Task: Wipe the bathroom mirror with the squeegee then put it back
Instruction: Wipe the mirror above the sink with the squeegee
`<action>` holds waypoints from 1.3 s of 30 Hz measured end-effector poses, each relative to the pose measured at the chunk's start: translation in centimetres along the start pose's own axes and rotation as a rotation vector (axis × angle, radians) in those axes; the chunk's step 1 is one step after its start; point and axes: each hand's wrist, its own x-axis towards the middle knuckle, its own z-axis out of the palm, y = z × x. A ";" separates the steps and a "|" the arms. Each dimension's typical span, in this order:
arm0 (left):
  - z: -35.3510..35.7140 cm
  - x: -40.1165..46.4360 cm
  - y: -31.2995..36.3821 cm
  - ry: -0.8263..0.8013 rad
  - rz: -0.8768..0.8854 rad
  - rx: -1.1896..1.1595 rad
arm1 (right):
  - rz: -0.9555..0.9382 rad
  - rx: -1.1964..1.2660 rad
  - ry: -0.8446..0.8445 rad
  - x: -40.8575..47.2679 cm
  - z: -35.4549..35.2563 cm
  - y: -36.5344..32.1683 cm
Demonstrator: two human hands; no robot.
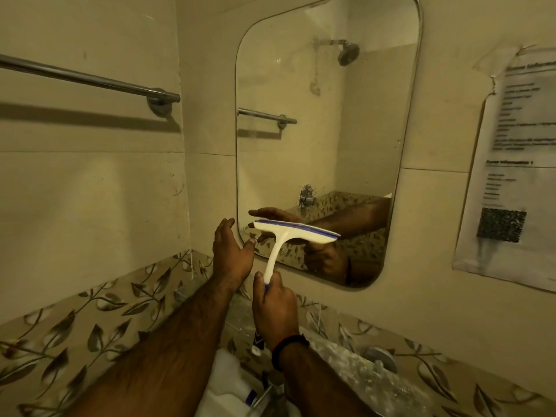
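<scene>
A rounded rectangular mirror (325, 130) hangs on the beige tiled wall ahead of me. My right hand (273, 308) grips the lower handle of a white squeegee (288, 233) with a blue rubber blade. Its head lies roughly level against the lower part of the glass. My left hand (230, 254) is open, fingers spread, just left of the squeegee head at the mirror's lower left corner, holding nothing. Both hands are reflected in the glass.
A chrome towel bar (90, 79) runs along the left wall. A printed paper sheet (511, 164) is taped to the wall right of the mirror. Below are a leaf-patterned tile band (90, 320), a stone ledge (346, 356), a white container (228, 383) and a tap (270, 389).
</scene>
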 end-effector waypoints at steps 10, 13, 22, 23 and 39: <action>-0.3 0.2 0.0 -0.003 -0.011 -0.026 | 0.093 0.064 -0.003 -2.7 1.4 1.0; -0.2 0.0 0.0 0.000 -0.016 -0.029 | 0.130 0.076 -0.025 -3.2 1.6 1.0; -0.3 -0.3 0.2 -0.003 0.007 -0.024 | 0.140 0.088 -0.019 -4.3 1.4 1.5; -0.3 -0.3 0.2 -0.003 0.008 -0.026 | 0.143 0.093 -0.025 -4.3 1.4 1.5; -0.4 -0.8 -0.3 -0.020 0.005 -0.008 | 0.212 0.126 -0.050 -5.2 1.7 1.6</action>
